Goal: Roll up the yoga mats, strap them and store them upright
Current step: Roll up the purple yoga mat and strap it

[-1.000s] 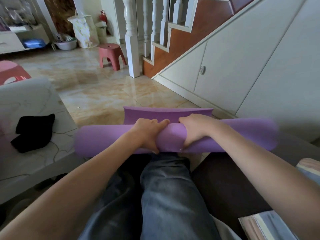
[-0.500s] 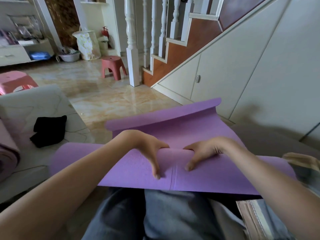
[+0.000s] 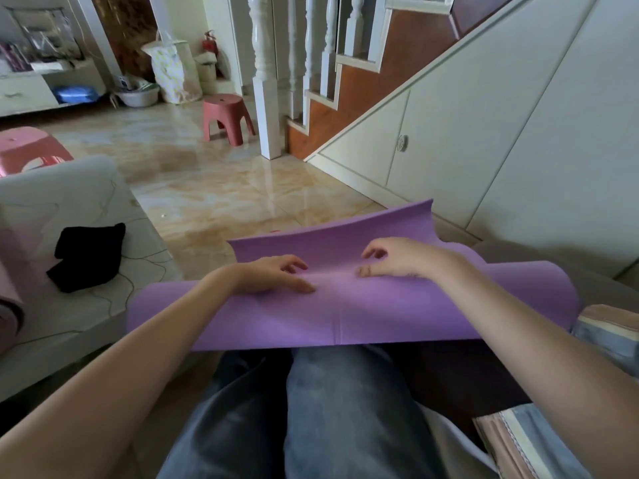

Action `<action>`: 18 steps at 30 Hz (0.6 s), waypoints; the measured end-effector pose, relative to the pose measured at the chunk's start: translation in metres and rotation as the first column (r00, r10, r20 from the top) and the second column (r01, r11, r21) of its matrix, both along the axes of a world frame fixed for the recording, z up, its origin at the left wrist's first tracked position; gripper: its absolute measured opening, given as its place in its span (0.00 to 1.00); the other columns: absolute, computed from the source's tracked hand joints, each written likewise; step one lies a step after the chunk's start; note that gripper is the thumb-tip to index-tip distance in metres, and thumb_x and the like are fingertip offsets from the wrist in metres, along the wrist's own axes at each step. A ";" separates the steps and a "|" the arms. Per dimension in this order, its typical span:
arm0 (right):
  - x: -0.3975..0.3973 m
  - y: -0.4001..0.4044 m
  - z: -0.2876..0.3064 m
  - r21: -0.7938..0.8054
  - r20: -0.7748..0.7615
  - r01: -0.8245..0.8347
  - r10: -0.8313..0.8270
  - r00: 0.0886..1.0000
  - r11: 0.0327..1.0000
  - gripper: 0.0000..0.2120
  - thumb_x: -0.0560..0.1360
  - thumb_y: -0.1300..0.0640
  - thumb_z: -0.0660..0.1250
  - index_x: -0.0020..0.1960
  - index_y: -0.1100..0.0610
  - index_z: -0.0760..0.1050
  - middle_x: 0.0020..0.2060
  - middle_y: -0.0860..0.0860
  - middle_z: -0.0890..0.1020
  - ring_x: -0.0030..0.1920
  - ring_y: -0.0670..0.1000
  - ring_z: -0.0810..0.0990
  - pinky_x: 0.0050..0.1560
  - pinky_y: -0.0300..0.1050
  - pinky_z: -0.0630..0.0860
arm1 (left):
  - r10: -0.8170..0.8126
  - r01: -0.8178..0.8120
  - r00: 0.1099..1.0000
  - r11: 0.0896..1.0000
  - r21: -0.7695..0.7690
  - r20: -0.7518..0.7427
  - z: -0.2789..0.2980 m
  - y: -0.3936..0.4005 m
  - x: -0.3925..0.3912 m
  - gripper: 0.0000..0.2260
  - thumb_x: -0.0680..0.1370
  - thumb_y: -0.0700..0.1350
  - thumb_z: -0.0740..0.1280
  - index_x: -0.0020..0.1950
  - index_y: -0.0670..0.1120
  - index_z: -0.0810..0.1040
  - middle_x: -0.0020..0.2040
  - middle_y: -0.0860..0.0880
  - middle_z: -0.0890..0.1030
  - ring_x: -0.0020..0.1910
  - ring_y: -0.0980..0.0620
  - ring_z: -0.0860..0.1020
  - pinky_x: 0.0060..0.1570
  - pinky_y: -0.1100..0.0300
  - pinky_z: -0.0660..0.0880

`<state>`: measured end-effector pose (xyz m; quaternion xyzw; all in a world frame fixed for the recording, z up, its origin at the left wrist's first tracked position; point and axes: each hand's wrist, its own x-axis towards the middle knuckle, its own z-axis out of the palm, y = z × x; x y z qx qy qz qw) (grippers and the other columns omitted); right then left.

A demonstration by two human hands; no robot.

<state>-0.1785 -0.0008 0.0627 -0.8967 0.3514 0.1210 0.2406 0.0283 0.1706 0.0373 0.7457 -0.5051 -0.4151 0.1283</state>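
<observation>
Both hands (image 3: pixel 273 274) atop purple mat (image 3: pixel 345 316)

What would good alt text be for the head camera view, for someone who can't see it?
A seated person's left hand and right hand rest with loosely bent fingers on a purple yoga mat lying across their lap. A black cloth lies on a pale surface at left; a red stool stands near a staircase.

The purple foam yoga mat (image 3: pixel 345 312), a tight roll across the knees one second earlier, now lies largely unrolled and flat. The left hand (image 3: pixel 273 276) and right hand (image 3: pixel 401 261) no longer grip it; loosely spread fingers rest on its surface.
</observation>
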 end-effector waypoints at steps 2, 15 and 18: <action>0.000 -0.005 -0.019 0.043 0.026 0.060 -0.061 0.998 0.997 0.34 0.62 0.23 0.62 0.57 0.46 0.76 0.53 0.46 0.80 0.49 0.49 0.78 0.53 0.45 0.75 | 0.010 -0.004 0.998 0.996 -0.088 0.066 -0.008 -0.003 0.001 0.37 0.59 0.75 0.63 0.64 0.61 0.71 0.64 0.55 0.73 0.65 0.54 0.71 0.67 0.53 0.68; 0.015 -0.023 -0.029 -0.366 0.327 0.135 -0.008 0.945 0.921 0.20 0.76 0.44 0.64 0.32 0.56 0.72 0.28 0.49 0.76 0.35 0.52 0.75 0.35 0.44 0.70 | 0.048 -0.023 0.995 0.962 -0.272 0.085 -0.012 -0.030 -0.003 0.16 0.73 0.64 0.67 0.53 0.56 0.82 0.51 0.54 0.82 0.52 0.53 0.79 0.58 0.52 0.75; 0.020 -0.035 -0.031 -0.327 0.323 0.145 -0.033 0.946 0.934 0.20 0.76 0.44 0.63 0.35 0.58 0.76 0.31 0.52 0.81 0.37 0.53 0.80 0.39 0.44 0.75 | -0.113 0.194 0.907 0.968 -0.162 0.407 -0.006 -0.032 -0.021 0.36 0.64 0.75 0.64 0.59 0.50 0.76 0.56 0.53 0.78 0.56 0.51 0.75 0.59 0.50 0.72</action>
